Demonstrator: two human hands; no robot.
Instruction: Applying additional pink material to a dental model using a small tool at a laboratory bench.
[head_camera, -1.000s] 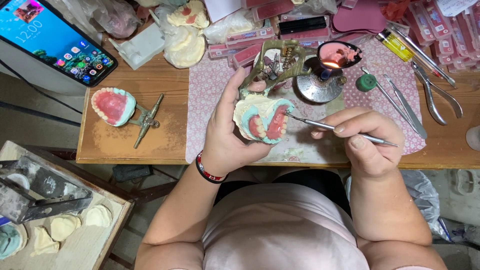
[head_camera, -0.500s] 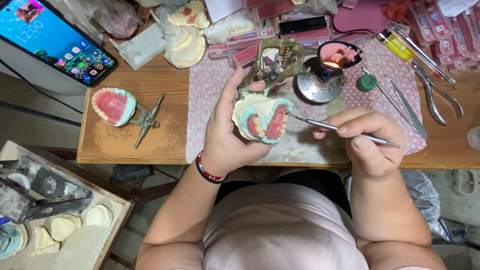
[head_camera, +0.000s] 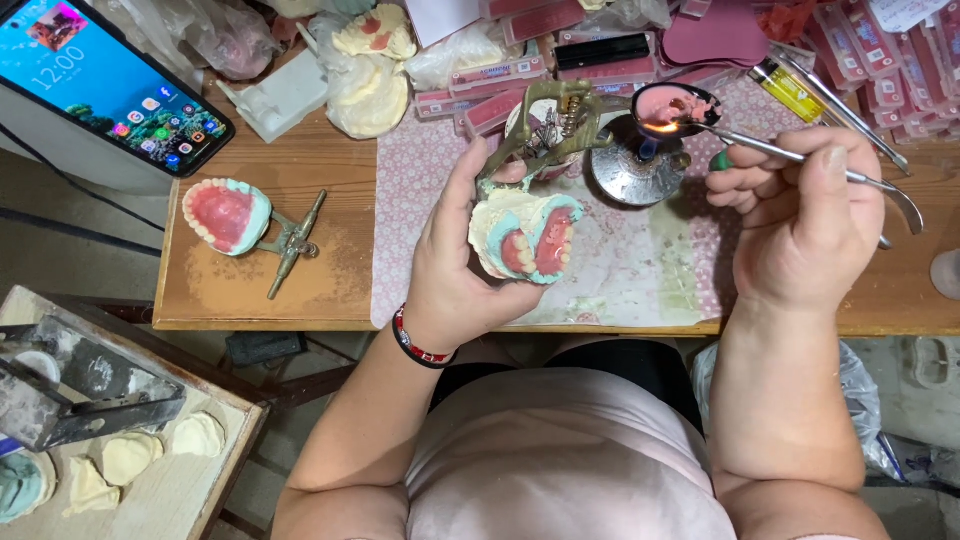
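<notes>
A single head-worn camera looks steeply down over the seated person's chest and lap, close above a cluttered wooden workbench (head_camera: 250, 290). The bench fills the frame from 9 through 12 to 3 o'clock; the torso sits at 6. Left hand (head_camera: 462, 270) and right hand (head_camera: 800, 225) work near centre. A low side tray (head_camera: 190, 480) shows at 8 o'clock.

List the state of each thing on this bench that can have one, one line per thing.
Burner: lit, small flame.
Spoon-tipped tool: in right hand, tip over the flame.
Dental model: held up in left hand.
Second model: lying on table.
Phone: screen on.
</notes>
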